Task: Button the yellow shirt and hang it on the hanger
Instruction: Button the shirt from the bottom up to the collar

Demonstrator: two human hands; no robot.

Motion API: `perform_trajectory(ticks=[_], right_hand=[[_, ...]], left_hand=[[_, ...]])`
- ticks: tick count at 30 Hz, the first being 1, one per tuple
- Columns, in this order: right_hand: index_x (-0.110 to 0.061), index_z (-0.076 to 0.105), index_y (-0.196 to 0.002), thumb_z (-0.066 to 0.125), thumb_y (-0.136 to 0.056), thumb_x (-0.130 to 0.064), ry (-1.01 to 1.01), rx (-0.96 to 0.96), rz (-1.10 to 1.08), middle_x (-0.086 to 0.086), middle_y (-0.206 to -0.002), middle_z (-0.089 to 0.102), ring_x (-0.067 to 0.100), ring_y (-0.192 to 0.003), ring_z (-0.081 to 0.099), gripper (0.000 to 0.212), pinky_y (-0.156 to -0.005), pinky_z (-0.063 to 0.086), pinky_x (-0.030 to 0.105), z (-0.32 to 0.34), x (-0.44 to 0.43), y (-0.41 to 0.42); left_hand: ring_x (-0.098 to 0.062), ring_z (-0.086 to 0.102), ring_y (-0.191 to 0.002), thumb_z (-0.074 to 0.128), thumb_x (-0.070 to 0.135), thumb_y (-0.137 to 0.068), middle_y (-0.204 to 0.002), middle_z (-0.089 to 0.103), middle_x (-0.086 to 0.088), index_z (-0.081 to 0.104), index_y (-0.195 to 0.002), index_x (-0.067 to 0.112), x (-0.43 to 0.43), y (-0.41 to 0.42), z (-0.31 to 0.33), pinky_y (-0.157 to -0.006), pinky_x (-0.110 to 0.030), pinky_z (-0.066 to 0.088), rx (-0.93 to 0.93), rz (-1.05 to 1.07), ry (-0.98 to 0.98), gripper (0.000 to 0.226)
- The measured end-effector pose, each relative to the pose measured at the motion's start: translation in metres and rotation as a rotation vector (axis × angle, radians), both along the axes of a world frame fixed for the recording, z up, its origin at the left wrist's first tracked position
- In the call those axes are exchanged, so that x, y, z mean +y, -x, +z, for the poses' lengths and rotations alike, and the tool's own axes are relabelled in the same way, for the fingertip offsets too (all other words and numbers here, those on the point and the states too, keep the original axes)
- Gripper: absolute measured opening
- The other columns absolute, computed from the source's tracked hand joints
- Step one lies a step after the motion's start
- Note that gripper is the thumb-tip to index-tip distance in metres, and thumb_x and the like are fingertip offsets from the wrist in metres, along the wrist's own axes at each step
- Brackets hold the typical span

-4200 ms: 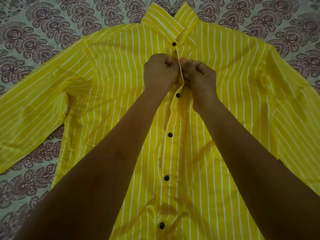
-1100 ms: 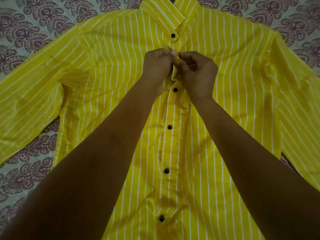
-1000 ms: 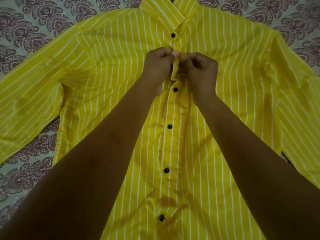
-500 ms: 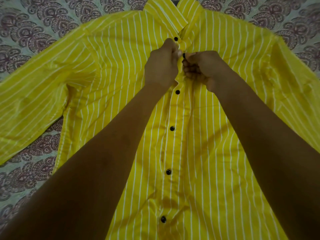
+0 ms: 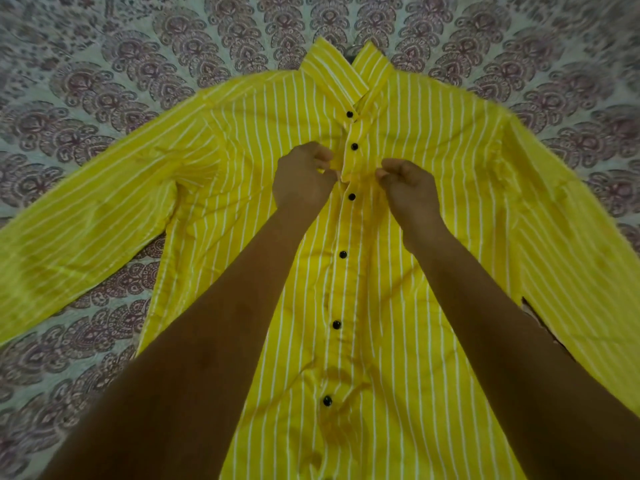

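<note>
The yellow shirt (image 5: 433, 237) with white stripes lies flat, front up, collar at the far end and sleeves spread to both sides. Black buttons run down its placket; the top button (image 5: 349, 114) and the second button (image 5: 354, 146) sit closed, and several more follow below. My left hand (image 5: 304, 178) pinches the raised placket edge just under the second button. My right hand (image 5: 408, 185) hovers a little right of the placket, fingers curled, with nothing visibly in them. No hanger is in view.
A patterned bedsheet (image 5: 104, 81) in grey and maroon covers the surface under and around the shirt. My forearms cross over the lower half of the shirt. A narrow gap (image 5: 533, 313) shows between the right sleeve and the body.
The second button now shows fastened. Both hands have dropped below it and moved apart; the right hand has let go of the placket.
</note>
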State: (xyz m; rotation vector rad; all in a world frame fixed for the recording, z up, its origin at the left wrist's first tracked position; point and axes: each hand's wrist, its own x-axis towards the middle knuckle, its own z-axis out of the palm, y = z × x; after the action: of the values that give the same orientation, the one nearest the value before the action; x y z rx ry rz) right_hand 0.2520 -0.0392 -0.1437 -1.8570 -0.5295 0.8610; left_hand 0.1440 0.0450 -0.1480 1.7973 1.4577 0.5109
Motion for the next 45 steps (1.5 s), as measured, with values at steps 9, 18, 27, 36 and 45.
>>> perform_trajectory(ticks=[9,18,27,36,45], right_hand=[[-0.01,0.05,-0.129,0.058,-0.089,-0.017,0.173,-0.2,0.132,0.009,-0.122,0.062,0.02,-0.116,0.055,0.041,-0.092,0.039,0.025,0.022,-0.157,0.052],[-0.009,0.051,-0.129,0.055,-0.091,-0.015,0.358,-0.254,0.081,0.009,-0.131,0.056,0.024,-0.123,0.051,0.039,-0.095,0.04,0.031,0.043,-0.34,0.066],[-0.006,0.052,-0.125,0.05,-0.091,-0.007,0.34,-0.285,-0.008,0.015,-0.125,0.055,0.031,-0.107,0.056,0.034,-0.076,0.041,0.025,0.037,-0.436,0.0],[-0.011,0.046,-0.134,0.062,-0.084,-0.031,0.549,-0.484,-0.241,0.013,-0.138,0.049,0.031,-0.127,0.045,0.056,-0.099,0.041,0.043,0.021,-0.52,-0.103],[-0.013,0.052,-0.128,0.053,-0.089,-0.021,0.583,-0.577,-0.11,0.006,-0.148,0.037,0.025,-0.139,0.028,0.04,-0.114,0.018,0.043,-0.015,-0.531,-0.129]], left_hand=[[-0.008,0.062,-0.077,0.062,0.011,-0.082,-0.094,0.067,0.005,0.062,-0.105,0.013,-0.151,0.056,0.035,-0.076,-0.024,0.049,-0.103,-0.044,0.048,0.023],[-0.012,0.064,-0.079,0.063,0.007,-0.083,-0.093,0.066,0.003,0.063,-0.102,0.011,-0.284,0.073,0.05,-0.076,-0.024,0.05,-0.111,-0.177,0.143,0.02],[-0.014,0.063,-0.085,0.059,0.011,-0.088,-0.102,0.068,-0.001,0.062,-0.107,0.013,-0.382,0.011,0.044,-0.079,-0.033,0.053,0.015,-0.402,0.134,0.019],[-0.021,0.062,-0.09,0.057,0.009,-0.089,-0.101,0.069,-0.011,0.065,-0.105,0.008,-0.468,-0.081,0.048,-0.08,-0.027,0.047,0.04,-0.441,0.121,0.018],[-0.012,0.06,-0.081,0.058,0.018,-0.083,-0.094,0.068,-0.002,0.066,-0.102,0.013,-0.491,-0.097,0.029,-0.08,-0.027,0.05,0.085,-0.445,0.17,0.021]])
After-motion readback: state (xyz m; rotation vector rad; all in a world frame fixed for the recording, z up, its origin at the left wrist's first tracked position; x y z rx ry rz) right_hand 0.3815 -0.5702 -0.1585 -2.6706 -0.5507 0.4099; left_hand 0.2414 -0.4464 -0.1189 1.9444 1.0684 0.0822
